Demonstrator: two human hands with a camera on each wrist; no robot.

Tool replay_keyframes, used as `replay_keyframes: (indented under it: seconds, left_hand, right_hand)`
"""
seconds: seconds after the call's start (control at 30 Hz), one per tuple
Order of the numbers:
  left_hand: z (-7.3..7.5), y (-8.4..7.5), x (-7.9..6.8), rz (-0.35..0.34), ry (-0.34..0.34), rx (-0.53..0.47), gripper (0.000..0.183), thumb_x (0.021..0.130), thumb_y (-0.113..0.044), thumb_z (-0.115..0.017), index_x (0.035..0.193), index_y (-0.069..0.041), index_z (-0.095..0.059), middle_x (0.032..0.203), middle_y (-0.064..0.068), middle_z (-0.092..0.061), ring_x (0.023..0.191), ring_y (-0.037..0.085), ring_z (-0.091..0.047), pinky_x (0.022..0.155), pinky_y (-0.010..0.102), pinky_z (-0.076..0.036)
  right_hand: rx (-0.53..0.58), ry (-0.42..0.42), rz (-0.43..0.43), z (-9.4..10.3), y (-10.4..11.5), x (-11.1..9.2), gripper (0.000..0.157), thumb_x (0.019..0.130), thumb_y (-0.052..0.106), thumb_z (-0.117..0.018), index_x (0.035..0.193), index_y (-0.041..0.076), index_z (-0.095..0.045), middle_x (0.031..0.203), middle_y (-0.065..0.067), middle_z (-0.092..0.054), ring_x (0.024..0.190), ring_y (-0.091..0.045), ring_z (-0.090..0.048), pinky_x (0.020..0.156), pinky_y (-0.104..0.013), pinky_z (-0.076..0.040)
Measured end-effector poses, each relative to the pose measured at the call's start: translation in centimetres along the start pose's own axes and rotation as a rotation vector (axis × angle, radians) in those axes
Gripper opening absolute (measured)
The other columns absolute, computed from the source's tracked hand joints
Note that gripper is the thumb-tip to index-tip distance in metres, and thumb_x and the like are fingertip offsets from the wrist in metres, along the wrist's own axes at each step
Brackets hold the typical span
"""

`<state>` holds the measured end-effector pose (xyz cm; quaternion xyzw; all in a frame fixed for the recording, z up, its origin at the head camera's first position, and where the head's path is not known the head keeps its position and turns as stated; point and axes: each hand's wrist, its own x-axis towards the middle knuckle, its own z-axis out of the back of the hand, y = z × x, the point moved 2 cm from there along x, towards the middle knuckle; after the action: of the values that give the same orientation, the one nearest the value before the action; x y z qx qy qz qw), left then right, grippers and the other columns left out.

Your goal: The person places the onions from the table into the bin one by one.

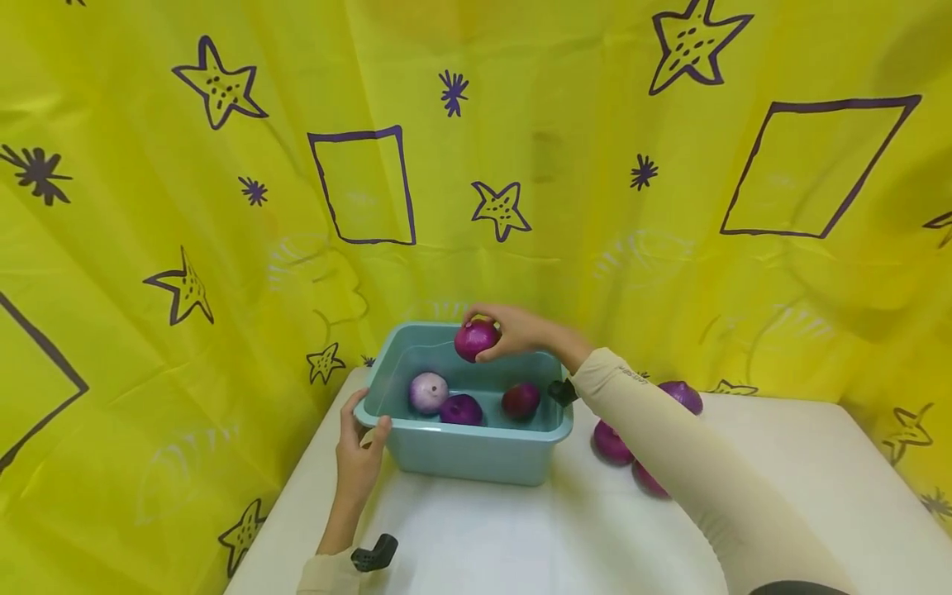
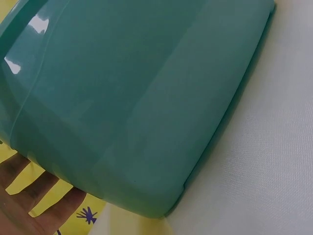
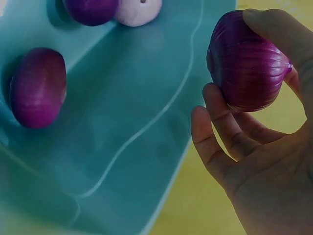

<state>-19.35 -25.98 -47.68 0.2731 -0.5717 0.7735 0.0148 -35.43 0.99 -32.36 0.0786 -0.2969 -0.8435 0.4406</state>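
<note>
A red onion [image 1: 476,340] is pinched between the thumb and fingers of my right hand [image 1: 513,326], above the back part of a teal plastic tub [image 1: 468,454]. The right wrist view shows that same onion [image 3: 249,63] held clear of the tub wall. Inside the tub lie a pale, whitish-purple onion [image 1: 428,392], a dark purple onion [image 1: 461,409] and a reddish onion [image 1: 521,401]. My left hand [image 1: 359,454] grips the tub's front left corner, thumb at the front rim. In the left wrist view, its fingers [image 2: 34,196] lie along the tub's outer wall.
Right of the tub, partly behind my right sleeve [image 1: 684,463], more red onions [image 1: 613,442] lie on the white table [image 1: 476,537]. A yellow patterned curtain [image 1: 416,289] hangs close behind the tub and at both sides.
</note>
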Motion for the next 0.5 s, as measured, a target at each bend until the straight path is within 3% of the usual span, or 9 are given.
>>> replay_keyframes:
  seconds: [0.5]
  left_hand:
    - [0.0,0.0,0.2,0.007,0.017,-0.003,0.061,0.100,-0.014,-0.061,0.155,-0.021,-0.034,0.152,0.024,-0.047,0.131,0.050,-0.051,0.097,0.069,-0.047]
  right_hand:
    - [-0.027,0.056,-0.021,-2.1,-0.5,1.2,0.057,0.083,0.016,-0.085,0.132,0.013,-0.055,0.126,-0.014,-0.064,0.114,-0.032,-0.061,0.094,-0.037,-0.055]
